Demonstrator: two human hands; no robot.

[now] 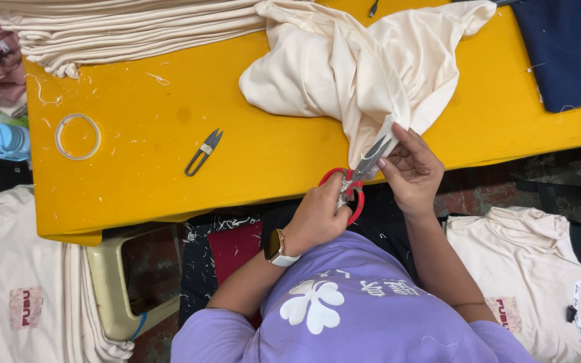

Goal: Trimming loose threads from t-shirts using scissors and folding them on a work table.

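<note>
My left hand (319,215), with a watch on its wrist, grips red-handled scissors (360,173) at the near edge of the yellow table (169,175). The blades are open and point up into the hanging edge of a crumpled cream garment (344,60). My right hand (411,168) pinches that same edge of the cloth right beside the blade tips.
Small metal thread snips (203,152) and a clear tape ring (78,136) lie on the table's left part. A stack of folded cream fabric (122,30) sits at the back left and navy cloth (569,50) at the back right. Cream shirts (526,269) and a plastic stool (112,282) are below.
</note>
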